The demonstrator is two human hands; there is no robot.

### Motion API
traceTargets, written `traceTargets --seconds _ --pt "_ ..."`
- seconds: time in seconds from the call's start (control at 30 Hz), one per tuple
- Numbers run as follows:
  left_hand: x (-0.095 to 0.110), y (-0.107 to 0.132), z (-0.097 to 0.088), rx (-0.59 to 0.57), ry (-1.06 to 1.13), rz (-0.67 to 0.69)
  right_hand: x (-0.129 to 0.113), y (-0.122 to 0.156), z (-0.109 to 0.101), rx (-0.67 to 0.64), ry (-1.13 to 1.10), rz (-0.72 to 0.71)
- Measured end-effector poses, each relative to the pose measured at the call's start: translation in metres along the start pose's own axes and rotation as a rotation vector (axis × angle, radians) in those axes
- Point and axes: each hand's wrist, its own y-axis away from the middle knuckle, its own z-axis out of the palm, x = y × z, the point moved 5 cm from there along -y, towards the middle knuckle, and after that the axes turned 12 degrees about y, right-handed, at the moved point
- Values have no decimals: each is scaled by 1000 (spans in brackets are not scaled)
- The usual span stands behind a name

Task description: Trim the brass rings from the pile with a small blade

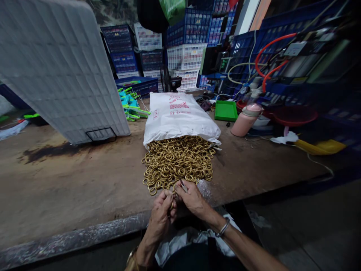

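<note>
A heap of brass rings (177, 162) spills from the mouth of a white sack (179, 116) lying on the worn wooden bench (70, 188). At the heap's near edge, my left hand (162, 212) is closed round a brass ring, partly hidden by the fingers. My right hand (191, 195) touches it, pinching a thin dark tool (183, 185) that points up toward the rings. A metal bangle sits on my right wrist and a gold watch on my left.
A big white grid panel (62, 67) leans at the back left. Beyond the sack are a green tray (225, 111), a pink bottle (246, 120), a red bowl (293, 114), a yellow scoop (321, 147), hoses and stacked blue and white crates (186, 41).
</note>
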Motion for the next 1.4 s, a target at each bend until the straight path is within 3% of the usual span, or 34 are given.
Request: traceTargets --seconds 0.3,0.4,0.6,1.03,1.23,1.4 --pt "2 3 -2 -29 127 -46 4 2 1 25 81 -15" --pt "4 2 -6 1 143 -38 3 7 1 42 212 -88" --pt "5 0 -8 7 109 12 -4 16 7 -48 404 -237" --pt "5 7 -10 -1 -31 67 7 14 12 -165 644 -170" --pt "31 20 -4 4 224 23 9 11 13 -79 688 -146" --pt "38 18 -27 107 417 -10 -1 4 19 -12 711 -98"
